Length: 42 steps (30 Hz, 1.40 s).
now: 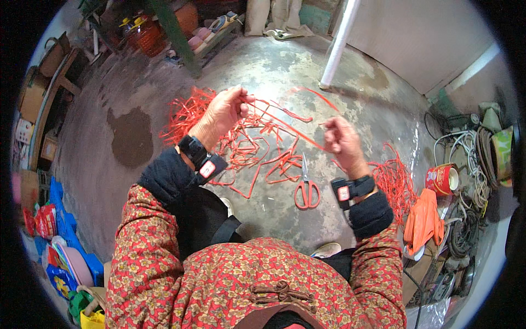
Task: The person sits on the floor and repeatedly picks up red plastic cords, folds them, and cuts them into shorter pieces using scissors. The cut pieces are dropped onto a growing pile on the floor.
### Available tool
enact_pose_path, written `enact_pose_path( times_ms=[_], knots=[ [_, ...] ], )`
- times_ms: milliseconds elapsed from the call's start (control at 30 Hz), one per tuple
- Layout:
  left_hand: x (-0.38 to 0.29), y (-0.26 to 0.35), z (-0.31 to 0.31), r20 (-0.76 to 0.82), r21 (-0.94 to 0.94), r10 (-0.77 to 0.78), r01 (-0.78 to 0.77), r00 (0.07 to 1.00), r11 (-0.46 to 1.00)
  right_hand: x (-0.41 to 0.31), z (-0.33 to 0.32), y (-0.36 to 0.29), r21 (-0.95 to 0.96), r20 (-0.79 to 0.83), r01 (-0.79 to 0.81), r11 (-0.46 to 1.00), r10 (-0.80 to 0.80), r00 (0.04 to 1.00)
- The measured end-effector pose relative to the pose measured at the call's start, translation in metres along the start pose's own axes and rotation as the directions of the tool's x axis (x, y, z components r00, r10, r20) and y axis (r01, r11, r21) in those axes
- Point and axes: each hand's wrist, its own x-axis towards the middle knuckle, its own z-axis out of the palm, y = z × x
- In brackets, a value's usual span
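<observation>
Between my two hands a red plastic strap [287, 125] is stretched taut, slanting down to the right. My left hand [227, 107] pinches its upper end, and my right hand [342, 140] has its fingers closed on the lower part. A loose length of red strap arcs in the air above my right hand, blurred. Beneath and beyond my left hand lies a tangled heap of red straps [189, 113], with looser strands [242, 152] trailing toward me. Scissors with red handles [307, 193] rest on the floor, blades pointing away. A second red bundle [393, 179] lies right of my right wrist.
On the right are an orange plastic bag [423, 222], a red tin [441, 179] and coiled cables [472, 160]. A pale pole [339, 45] stands on the concrete floor [263, 53] ahead. A green post [176, 37] rises at upper left, and a blue plastic item [61, 214] lies left.
</observation>
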Motion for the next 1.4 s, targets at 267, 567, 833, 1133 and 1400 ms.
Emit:
enact_pose_path(
  times_ms=[267, 567, 833, 1133, 1400],
  knots=[
    [0.004, 0.009, -0.023, -0.263, -0.081, 0.017, -0.04, 0.965, 0.996, -0.023, -0.134, -0.013, 0.017, -0.445, 0.002, 1.0, 0.005, 0.895],
    [0.018, 0.029, -0.054, -0.415, -0.138, 0.154, -0.23, 0.897, 0.963, -0.04, -0.186, -0.011, 0.015, -0.684, 0.096, 0.995, -0.059, 0.727],
    [0.016, 0.029, -0.081, -0.555, 0.024, 0.173, -0.192, 0.814, 0.981, -0.039, -0.202, 0.013, 0.06, -0.65, 0.004, 0.998, 0.036, 0.759],
    [-0.004, 0.043, -0.007, -0.034, 0.078, 0.072, -0.069, 0.997, 0.995, -0.005, -0.138, 0.027, -0.914, -0.296, -0.188, 0.36, -0.275, 0.915],
    [-0.022, 0.049, 0.065, 0.319, -0.121, 0.018, 0.022, 0.948, 0.992, 0.022, 0.024, 0.044, -0.82, 0.44, 0.543, 0.181, -0.408, 0.8]
  ],
)
